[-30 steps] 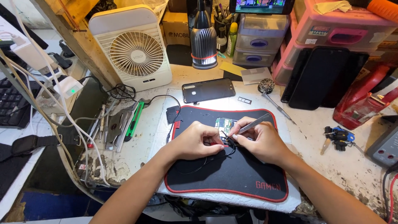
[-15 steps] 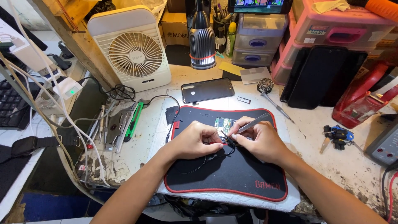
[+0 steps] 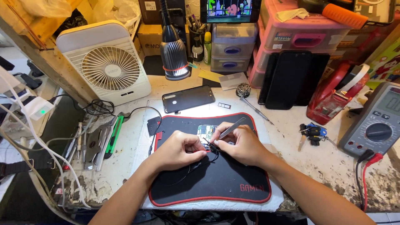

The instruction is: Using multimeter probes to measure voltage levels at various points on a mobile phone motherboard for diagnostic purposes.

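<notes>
Your left hand [image 3: 177, 150] pinches thin black wire [image 3: 210, 156]; your right hand [image 3: 243, 146] holds metal tweezers [image 3: 231, 129], tips at small circuit board [image 3: 205, 132] just beyond your fingers, on black mat [image 3: 216, 187]. Keep wrists planted, tips low, wire taut. Versus half second ago: grips, positions unchanged.

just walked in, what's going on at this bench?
A person works on a small circuit board on a black, red-edged mat under a desk lamp. The right hand holds metal tweezers with the tips at the board; the left hand pinches thin black wires beside it. A black phone back cover lies behind the mat.
</notes>
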